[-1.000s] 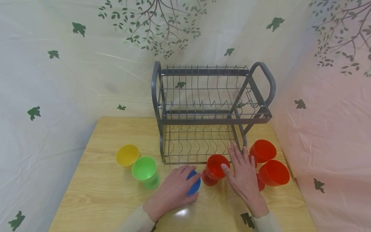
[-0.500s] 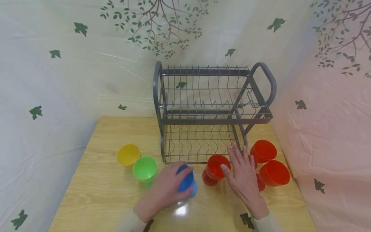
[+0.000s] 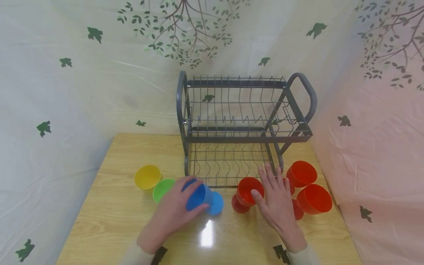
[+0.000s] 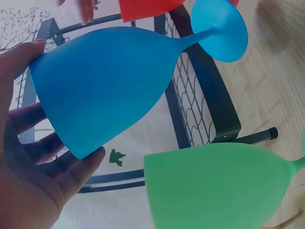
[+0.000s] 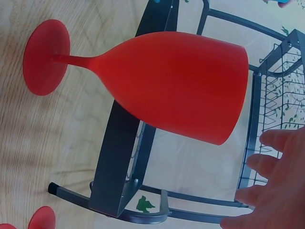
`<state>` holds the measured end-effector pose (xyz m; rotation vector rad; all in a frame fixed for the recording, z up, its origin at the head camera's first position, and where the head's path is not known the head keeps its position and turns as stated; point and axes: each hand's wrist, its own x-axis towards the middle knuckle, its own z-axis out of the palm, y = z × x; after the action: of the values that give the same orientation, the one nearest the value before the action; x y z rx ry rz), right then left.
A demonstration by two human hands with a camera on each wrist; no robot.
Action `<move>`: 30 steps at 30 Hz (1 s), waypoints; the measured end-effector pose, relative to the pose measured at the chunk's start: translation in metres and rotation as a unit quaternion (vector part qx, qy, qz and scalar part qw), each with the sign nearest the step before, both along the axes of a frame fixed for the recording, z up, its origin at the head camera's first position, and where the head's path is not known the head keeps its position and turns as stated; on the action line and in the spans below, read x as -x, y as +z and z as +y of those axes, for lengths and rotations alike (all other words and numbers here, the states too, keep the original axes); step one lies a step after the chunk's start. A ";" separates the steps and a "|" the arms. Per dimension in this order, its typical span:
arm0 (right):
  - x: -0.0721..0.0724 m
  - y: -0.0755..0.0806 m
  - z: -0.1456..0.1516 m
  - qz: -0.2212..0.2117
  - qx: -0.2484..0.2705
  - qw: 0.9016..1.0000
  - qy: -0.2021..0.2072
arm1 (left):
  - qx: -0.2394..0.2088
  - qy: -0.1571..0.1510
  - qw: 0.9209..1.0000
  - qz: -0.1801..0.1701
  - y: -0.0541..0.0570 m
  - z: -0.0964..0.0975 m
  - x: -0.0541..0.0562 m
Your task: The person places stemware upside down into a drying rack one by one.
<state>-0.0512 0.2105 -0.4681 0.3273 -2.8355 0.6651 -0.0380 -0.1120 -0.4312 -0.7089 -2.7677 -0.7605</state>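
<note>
My left hand [image 3: 170, 209] grips a blue plastic goblet [image 4: 105, 81] by its rim, thumb on one side and fingers curled round the other. In the head view, the goblet's round foot [image 3: 215, 203] shows to the right of its bowl. Just left of it a green goblet [image 4: 209, 186] is partly hidden by that hand in the head view. My right hand [image 3: 277, 206] hovers with straight, spread fingers by a red goblet [image 5: 176, 81], its thumb over the rim in the head view. Whether the thumb touches the red goblet, I cannot tell.
Behind the goblets stands a dark two-tier wire dish rack [image 3: 245, 139]. Two more red goblets [image 3: 302, 173] stand right of my right hand, near the table's right edge. A yellow goblet [image 3: 147, 177] is at the left on the wooden table [image 3: 109, 206].
My left hand has carried the blue goblet left, toward the green one, which it now partly covers. More of the blue bowl and foot shows. The right hand has stayed almost still.
</note>
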 end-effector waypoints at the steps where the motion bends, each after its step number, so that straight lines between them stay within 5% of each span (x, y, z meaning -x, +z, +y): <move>1: 0.000 0.000 0.000 0.001 -0.001 1.000 0.000 | -0.008 0.004 1.000 -0.003 0.001 -0.001 0.000; 5: 0.000 0.001 -0.001 0.005 -0.002 1.000 0.002 | -0.038 0.025 0.999 -0.009 0.005 -0.005 -0.003; 10: -0.001 0.003 -0.002 0.009 0.004 1.000 0.003 | -0.084 0.042 0.995 0.027 0.006 -0.010 -0.004; 21: -0.001 0.006 -0.006 0.014 0.015 1.000 -0.001 | -0.204 0.047 0.974 0.088 0.000 -0.015 0.001; 26: 0.000 0.008 -0.008 0.015 0.025 1.000 -0.001 | -0.252 0.070 0.963 0.060 0.000 -0.014 0.002; 30: 0.001 0.010 -0.011 0.012 0.039 0.999 0.001 | -0.310 0.094 0.946 0.007 0.000 -0.010 0.002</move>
<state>-0.0519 0.1993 -0.4585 0.3222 -2.7781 0.7653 -0.0398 -0.1222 -0.4314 -0.3112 -2.3142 -1.4631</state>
